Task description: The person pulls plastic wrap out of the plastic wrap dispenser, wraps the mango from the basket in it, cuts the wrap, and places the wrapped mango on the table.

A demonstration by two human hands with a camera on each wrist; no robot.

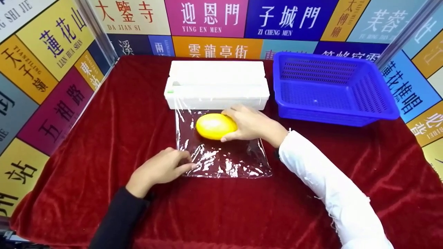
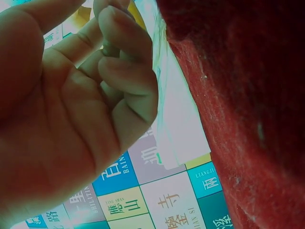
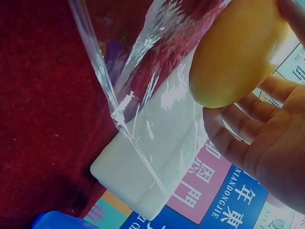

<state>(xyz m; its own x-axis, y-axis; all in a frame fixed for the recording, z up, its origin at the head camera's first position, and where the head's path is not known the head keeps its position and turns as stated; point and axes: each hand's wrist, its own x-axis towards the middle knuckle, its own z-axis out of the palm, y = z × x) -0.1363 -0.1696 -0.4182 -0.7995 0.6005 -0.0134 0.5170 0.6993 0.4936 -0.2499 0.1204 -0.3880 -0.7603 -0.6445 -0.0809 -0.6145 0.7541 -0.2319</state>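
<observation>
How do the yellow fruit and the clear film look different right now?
Color: the yellow fruit is opaque, while the film is see-through, showing red cloth beneath.
Shape: the fruit is a plump oval; the film is a thin, slightly wrinkled sheet.
Size: the film spreads much wider than the fruit.
Handling: the right hand grips the fruit, while the left hand is at the film's left edge.
Both look shiny.

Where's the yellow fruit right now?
In the head view, the yellow fruit is near the middle, over the clear film, on the near side of the white box, in the right hand's grip.
</observation>
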